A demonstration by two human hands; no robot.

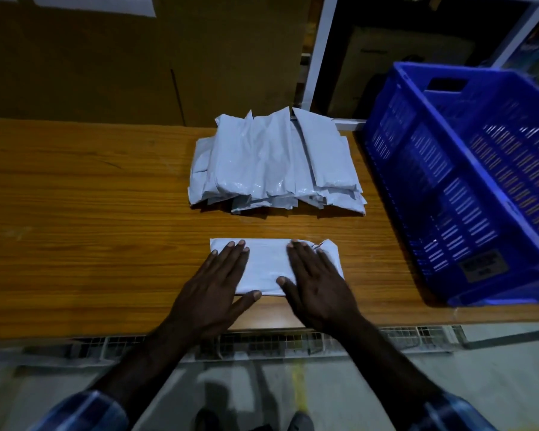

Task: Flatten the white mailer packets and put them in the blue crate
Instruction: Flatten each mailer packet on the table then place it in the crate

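One white mailer packet (266, 264) lies flat on the wooden table (84, 219), near its front edge. My left hand (213, 290) presses on the packet's left half with straight, spread fingers. My right hand (316, 283) presses flat on its right half. Behind it, a stack of several white mailer packets (274, 163) sits toward the back of the table. The blue crate (467, 188), with slotted walls, stands at the right end of the table; its visible floor holds no packets.
A brown cardboard wall (137, 63) rises behind the table. A white frame (319, 54) and dark shelving stand behind the crate. The table's front edge runs just below my wrists, with pale floor beneath.
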